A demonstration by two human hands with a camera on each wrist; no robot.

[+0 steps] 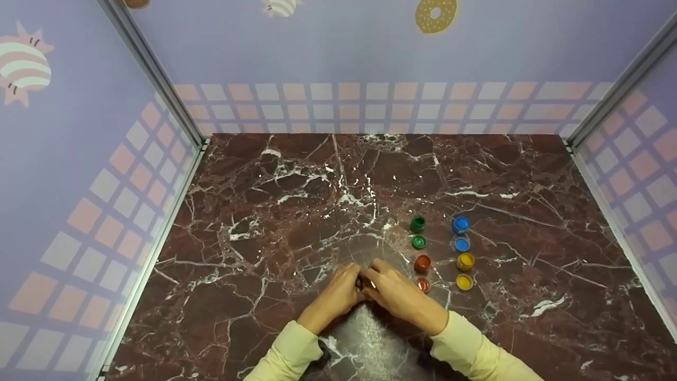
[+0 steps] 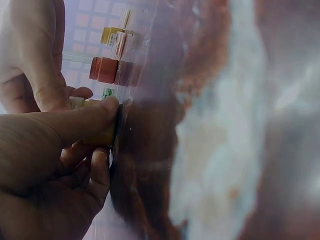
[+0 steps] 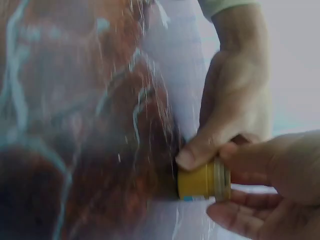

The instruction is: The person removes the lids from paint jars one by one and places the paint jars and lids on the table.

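Both hands meet over the near middle of the table in the head view. My left hand (image 1: 341, 290) holds a small yellow paint jar (image 3: 194, 183) by its body, thumb across the side, with the base at the tabletop. The fingers and thumb of my right hand (image 1: 394, 292) pinch the jar's pale top end (image 3: 220, 180). In the head view the hands mostly hide this jar. Just right of the right hand are an orange-red paint jar (image 1: 422, 263) and its lid (image 1: 422, 285), lying apart from it.
Further right stand an open yellow jar (image 1: 465, 261) with its lid (image 1: 464, 282), and a blue jar (image 1: 460, 225) with its lid (image 1: 461, 244). A green jar (image 1: 418, 224) and lid (image 1: 419, 242) are behind the orange-red one. Patterned walls (image 1: 370, 106) border the marbled table (image 1: 238, 296).
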